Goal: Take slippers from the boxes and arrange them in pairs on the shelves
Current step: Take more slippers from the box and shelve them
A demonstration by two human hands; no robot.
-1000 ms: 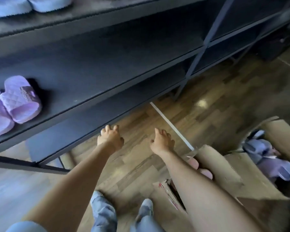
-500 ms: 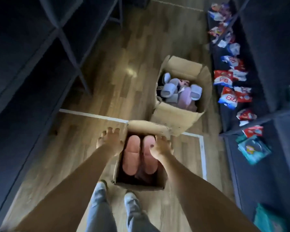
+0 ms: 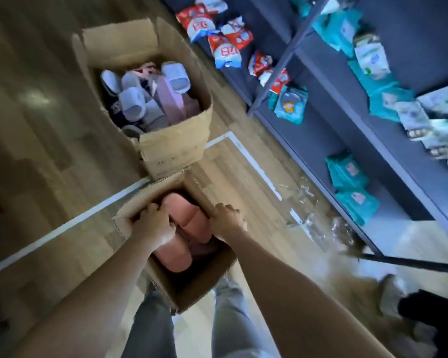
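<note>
A small open cardboard box (image 3: pixel 199 293) stands on the floor between my legs and holds a pair of pink slippers (image 3: pixel 189 215). My left hand (image 3: pixel 154 224) reaches into it, fingers curled onto the left pink slipper. My right hand (image 3: pixel 226 222) is curled at the box's right rim, beside the right pink slipper; whether it grips slipper or rim is unclear. Beyond stands a larger open box (image 3: pixel 171 151) with several grey, white and mauve slippers (image 3: pixel 132 102) heaped inside.
Dark shelving (image 3: pixel 321 140) runs along the right, carrying red-and-white packets (image 3: pixel 223 47) and teal packets (image 3: pixel 347 174). Crumpled clear plastic (image 3: pixel 308 202) lies on the wooden floor by it. White tape lines (image 3: pixel 62 228) cross the floor. Another person's shoe (image 3: pixel 388 293) shows at lower right.
My view swung from the slipper shelf round to the boxes. Both hands dropped from above the small box down to its pink slippers, fingers now curled.
</note>
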